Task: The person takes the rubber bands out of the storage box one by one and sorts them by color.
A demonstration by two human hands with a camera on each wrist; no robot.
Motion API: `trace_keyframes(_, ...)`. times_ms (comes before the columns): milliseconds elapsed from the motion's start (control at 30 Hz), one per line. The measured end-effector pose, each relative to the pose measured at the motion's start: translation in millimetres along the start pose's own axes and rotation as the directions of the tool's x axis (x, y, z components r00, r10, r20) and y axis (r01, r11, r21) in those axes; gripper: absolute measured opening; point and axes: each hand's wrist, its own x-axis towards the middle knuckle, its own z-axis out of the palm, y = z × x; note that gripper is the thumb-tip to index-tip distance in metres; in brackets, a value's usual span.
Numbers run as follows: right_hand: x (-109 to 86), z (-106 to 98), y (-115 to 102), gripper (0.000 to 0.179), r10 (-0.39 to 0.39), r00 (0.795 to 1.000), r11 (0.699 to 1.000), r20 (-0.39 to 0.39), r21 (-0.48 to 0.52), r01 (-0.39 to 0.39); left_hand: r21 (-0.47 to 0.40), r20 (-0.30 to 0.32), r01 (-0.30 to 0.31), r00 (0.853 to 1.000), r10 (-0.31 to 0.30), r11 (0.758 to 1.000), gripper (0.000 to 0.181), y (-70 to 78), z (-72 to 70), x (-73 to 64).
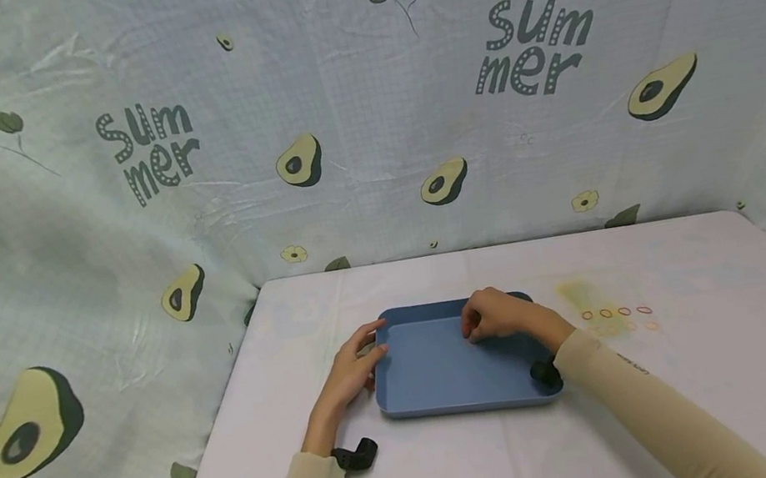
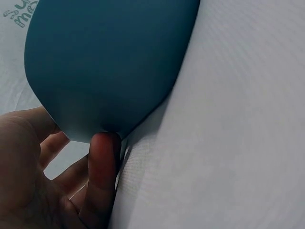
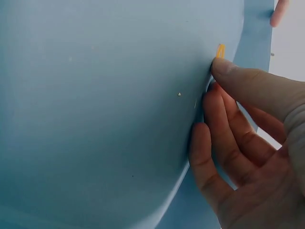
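A shallow blue tray (image 1: pixel 443 373) lies on the table. My left hand (image 1: pixel 352 371) holds its left rim; in the left wrist view, one fingertip (image 2: pixel 103 148) presses the tray's outer side and other fingers reach behind the edge. Over the right half of the tray is my right hand (image 1: pixel 498 313), its fingertips low near the tray floor. In the right wrist view, that hand pinches a small orange loop (image 3: pixel 220 50) between thumb and index finger, with just its end showing. The other fingers bend beside the tray floor.
Several small red rings (image 1: pixel 606 313) lie in a row on the white table (image 1: pixel 725 376), right of the tray, with fainter orange ones (image 1: pixel 652 326) nearby and a yellowish patch (image 1: pixel 575 293). An avocado-print cloth (image 1: pixel 361 107) hangs behind and at the sides.
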Motion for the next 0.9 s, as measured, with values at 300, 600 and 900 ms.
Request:
trace_keyframes(300,-1.5,2.6,0.8,0.006,0.029,0.999,0.999,-0.029,-0.018,-0.03,-0.022,0.007,0.021,1.0,-0.021,1.0,0.051,0.3,-0.4,-0.1)
trace_keyframes(600,-5.0,0.5,-0.8,0.013,0.053,0.999,0.997,-0.013,-0.052,-0.054,-0.022,0.015,0.011,1.0,-0.011,1.0,0.052,-2.4,0.0,2.0)
trace_keyframes(900,-17.7,-16.9,-8.1,0.009,0.044,0.996,0.997,-0.074,-0.062,-0.048,-0.008,-0.004,0.031,1.0,-0.031,0.999,0.05,-0.6,0.1,-0.1)
